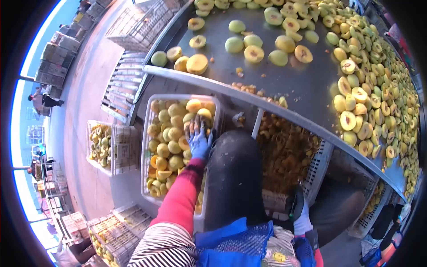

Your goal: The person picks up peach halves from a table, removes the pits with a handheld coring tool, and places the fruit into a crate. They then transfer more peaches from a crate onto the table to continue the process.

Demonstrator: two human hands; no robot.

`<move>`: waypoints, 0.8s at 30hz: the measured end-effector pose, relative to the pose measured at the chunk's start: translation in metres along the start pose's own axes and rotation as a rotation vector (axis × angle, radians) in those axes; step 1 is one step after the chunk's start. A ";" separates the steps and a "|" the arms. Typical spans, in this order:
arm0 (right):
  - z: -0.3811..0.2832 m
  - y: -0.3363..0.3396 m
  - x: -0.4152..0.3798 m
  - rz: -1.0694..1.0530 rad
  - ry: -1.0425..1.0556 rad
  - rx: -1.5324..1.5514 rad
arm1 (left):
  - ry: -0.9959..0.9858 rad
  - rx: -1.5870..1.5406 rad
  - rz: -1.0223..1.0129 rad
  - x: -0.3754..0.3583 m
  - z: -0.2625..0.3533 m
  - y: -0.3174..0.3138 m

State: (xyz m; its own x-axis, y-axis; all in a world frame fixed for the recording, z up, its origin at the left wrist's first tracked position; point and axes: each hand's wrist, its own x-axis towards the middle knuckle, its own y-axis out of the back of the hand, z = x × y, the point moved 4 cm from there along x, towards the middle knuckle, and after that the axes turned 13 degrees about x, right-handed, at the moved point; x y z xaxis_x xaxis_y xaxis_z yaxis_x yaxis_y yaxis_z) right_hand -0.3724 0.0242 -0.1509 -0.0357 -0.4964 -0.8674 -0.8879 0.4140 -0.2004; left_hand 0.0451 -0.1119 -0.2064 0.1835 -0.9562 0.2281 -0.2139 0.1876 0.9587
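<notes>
My left hand, in a stained blue glove, lies with fingers spread on fruit halves in a white plastic crate. These yellow-green fruit halves look like peaches and nearly fill the crate, which stands beside my left knee. My right hand, in a pale glove with a dark part, is low between my legs, near a crate of brown pit scraps. Its fingers look curled, and whatever they may hold is hidden. Ahead is a metal table with cut fruit showing brown centres.
A large heap of halved fruit covers the table's right side. Its raised metal edge runs above my knees. More fruit crates stand on the floor at left, near a slatted pallet. A person is far left; others work at right.
</notes>
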 end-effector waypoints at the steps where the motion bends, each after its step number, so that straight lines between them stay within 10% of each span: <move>1: 0.006 0.001 0.000 -0.012 0.020 -0.002 | 0.020 -0.043 0.003 0.002 -0.001 0.004; 5: 0.007 -0.012 0.011 -0.040 -0.140 0.235 | 0.070 -0.058 -0.140 0.005 -0.007 -0.009; 14: -0.001 -0.004 0.000 0.026 0.041 0.022 | 0.102 -0.058 0.272 0.093 -0.023 0.044; 24: -0.002 -0.020 0.003 0.033 0.032 -0.014 | 0.081 -0.158 -0.030 0.074 0.006 0.019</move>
State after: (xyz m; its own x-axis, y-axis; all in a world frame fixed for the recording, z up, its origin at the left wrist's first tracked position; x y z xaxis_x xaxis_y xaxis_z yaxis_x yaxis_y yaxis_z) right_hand -0.3553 0.0124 -0.1488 -0.0795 -0.5072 -0.8581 -0.8923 0.4200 -0.1656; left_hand 0.0488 -0.1810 -0.1726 0.2656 -0.9418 0.2061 -0.0553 0.1985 0.9785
